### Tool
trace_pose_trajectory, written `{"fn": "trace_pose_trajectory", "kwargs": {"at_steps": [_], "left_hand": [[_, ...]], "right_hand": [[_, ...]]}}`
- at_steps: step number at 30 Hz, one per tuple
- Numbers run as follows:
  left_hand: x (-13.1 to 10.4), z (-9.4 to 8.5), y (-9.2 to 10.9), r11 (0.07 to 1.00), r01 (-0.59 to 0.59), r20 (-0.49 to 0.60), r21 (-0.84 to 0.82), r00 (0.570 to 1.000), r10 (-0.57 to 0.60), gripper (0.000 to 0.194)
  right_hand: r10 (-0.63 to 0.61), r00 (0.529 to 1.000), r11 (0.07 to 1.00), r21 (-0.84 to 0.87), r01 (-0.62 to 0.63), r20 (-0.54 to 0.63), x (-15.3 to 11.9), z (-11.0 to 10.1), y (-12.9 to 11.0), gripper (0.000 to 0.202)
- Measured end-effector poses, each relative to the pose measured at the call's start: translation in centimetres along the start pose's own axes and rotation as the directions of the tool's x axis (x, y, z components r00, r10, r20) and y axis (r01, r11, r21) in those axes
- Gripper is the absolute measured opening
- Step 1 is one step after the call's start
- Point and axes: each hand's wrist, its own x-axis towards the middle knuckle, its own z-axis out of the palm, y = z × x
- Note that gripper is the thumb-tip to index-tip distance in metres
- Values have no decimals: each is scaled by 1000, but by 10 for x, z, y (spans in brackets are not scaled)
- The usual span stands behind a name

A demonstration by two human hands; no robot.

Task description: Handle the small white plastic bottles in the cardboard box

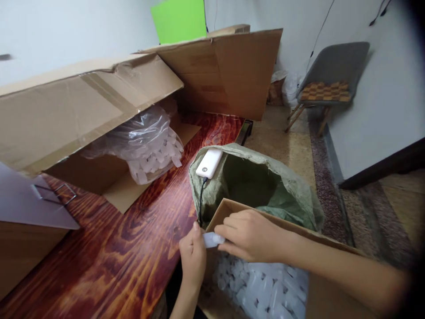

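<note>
My left hand [193, 252] is closed around a small translucent plastic bottle [209, 240], thumb on top. From the other side my right hand [247, 235] pinches the bottle's whitish end, which looks like a cap. Both hands are above the near corner of an open cardboard box [229, 208]. Inside that box lie many similar translucent bottles [265, 290], with small round white caps [229, 272] heaped at the left. My right forearm crosses over the box and hides part of it.
Behind the box stands an open green woven sack [288, 175] with a white power bank [209, 162] and cable on its rim. On the red-brown wooden table [139, 248], a large carton [83, 106] lies open with a plastic bag [146, 137] of white pieces. A grey chair [341, 66] stands beyond.
</note>
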Motion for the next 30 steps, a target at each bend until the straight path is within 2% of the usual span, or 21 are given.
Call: {"fn": "trace_pose_trajectory", "kwargs": {"at_steps": [2, 5, 7, 9, 11, 13, 15, 17, 19, 21, 22, 24, 25, 27, 30], "left_hand": [[-1, -1, -1, 999, -33, -11, 16, 999, 33, 53], [-7, -3, -4, 992, -111, -54, 62, 992, 114, 49], [-10, -1, -6, 979, -179, -86, 96, 979, 187, 45], [-11, 1, -8, 958, -258, -149, 125, 950, 275, 38], [-10, 4, -9, 927, -339, -221, 158, 903, 368, 27], [-9, 5, -9, 886, -413, -226, 210, 861, 456, 20], [-8, 5, -5, 825, -496, -102, 269, 837, 537, 17], [-9, 7, 0, 741, -598, 135, 307, 798, 588, 14], [-11, 16, 5, 640, -701, 421, 315, 707, 568, 13], [-12, 31, 4, 529, -786, 655, 319, 586, 476, 13], [-12, 40, 1, 472, -819, 736, 325, 533, 417, 14], [-11, 60, -11, 365, -868, 845, 338, 451, 288, 25], [-10, 70, -18, 317, -883, 879, 345, 423, 221, 27], [-10, 87, -33, 235, -902, 916, 363, 392, 89, 21], [-11, 102, -48, 127, -905, 914, 406, 406, -27, 24]], "right_hand": [[81, 997, 995, 54, -80, -17, 2, 5, -8, 25], [214, 976, 964, 166, -208, -21, 4, 10, -15, 23], [240, 970, 952, 204, -228, -38, 4, 9, -16, 23], [237, 968, 946, 244, -212, -78, 5, 2, -13, 25], [266, 952, 934, 285, -216, -152, 5, -10, -6, 25], [377, 890, 899, 332, -285, -257, 4, -23, 5, 22], [534, 771, 827, 407, -389, -348, 4, -34, 18, 26], [667, 648, 724, 521, -451, -367, 5, -40, 31, 32], [757, 588, 598, 665, -446, -286, 7, -40, 39, 27], [803, 580, 428, 809, -402, -137, 9, -37, 42, 27], [810, 584, 329, 867, -375, -55, 10, -34, 42, 29], [807, 584, 136, 936, -325, 85, 12, -28, 40, 29], [802, 581, 54, 952, -301, 138, 13, -25, 39, 28], [789, 577, -75, 965, -252, 212, 14, -20, 37, 24], [772, 575, -211, 963, -168, 269, 15, -17, 38, 21]]}}
